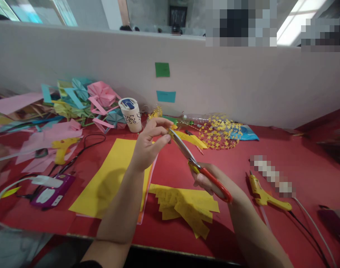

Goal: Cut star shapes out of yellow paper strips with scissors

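My right hand [207, 179] is wrapped round the red-handled scissors [216, 183], whose metal blades point up and left. Close to the blade tips, my left hand [153, 143] has its thumb and fingers bent together; a small yellow-orange bit shows beside the tips, but what the fingers hold is too small to make out. A bit of yellow also shows under my right hand near the scissors' pivot. Beneath my left forearm lie large yellow sheets [114, 167] over pink and orange ones. A fanned pile of yellow paper strips [183, 208] lies between my arms.
Paper flowers [102, 95] and a white cup [131, 115] stand at the back left. Yellow glue guns [62, 149] lie on both sides of the red table [276, 149], with a purple power box [54, 191] left. Gold star wrap [221, 132] lies behind. Another person's arm shows far left.
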`<action>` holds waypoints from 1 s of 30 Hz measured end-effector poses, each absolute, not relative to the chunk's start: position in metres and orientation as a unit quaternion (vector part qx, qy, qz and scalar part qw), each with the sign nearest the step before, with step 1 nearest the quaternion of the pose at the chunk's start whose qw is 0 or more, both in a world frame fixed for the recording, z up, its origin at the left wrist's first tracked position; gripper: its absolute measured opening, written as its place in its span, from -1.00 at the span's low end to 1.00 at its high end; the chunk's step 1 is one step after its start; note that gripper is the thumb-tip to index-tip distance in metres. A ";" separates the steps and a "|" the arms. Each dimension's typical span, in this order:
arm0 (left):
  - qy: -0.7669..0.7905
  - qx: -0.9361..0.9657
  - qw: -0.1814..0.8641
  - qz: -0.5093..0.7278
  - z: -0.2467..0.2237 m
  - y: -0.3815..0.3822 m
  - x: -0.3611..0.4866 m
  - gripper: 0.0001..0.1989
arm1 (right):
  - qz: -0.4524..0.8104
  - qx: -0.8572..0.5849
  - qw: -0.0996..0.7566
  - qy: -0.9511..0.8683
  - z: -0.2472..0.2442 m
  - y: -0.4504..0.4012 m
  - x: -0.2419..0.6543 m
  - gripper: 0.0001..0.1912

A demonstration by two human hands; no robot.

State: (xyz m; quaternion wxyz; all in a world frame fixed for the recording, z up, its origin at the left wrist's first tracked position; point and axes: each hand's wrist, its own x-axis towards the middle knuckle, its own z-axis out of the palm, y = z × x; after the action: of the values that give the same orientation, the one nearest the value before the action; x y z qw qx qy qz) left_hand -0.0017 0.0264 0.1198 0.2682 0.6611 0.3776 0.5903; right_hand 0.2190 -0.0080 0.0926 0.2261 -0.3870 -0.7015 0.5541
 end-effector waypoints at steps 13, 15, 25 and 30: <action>0.383 0.661 0.291 0.576 0.119 0.027 -0.002 -0.78 | 0.566 -0.410 0.222 -0.680 0.081 -0.004 0.219 -0.54; 0.381 0.657 0.295 0.580 0.120 0.027 -0.002 -0.79 | 0.571 -0.409 0.227 -0.675 0.086 -0.006 0.217 -0.51; 0.382 0.651 0.305 0.581 0.119 0.027 -0.002 -0.79 | 0.564 -0.430 0.214 -0.672 0.097 -0.009 0.214 -0.49; 0.372 0.642 0.322 0.588 0.121 0.026 0.000 -0.80 | 0.560 -0.435 0.217 -0.671 0.103 -0.011 0.213 -0.46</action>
State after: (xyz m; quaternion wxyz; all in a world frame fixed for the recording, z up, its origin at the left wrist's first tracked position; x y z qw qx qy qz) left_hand -0.0002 0.0262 0.1211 0.3220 0.6423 0.3722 0.5876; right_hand 0.2134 -0.0115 0.1035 0.2168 -0.4349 -0.6710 0.5600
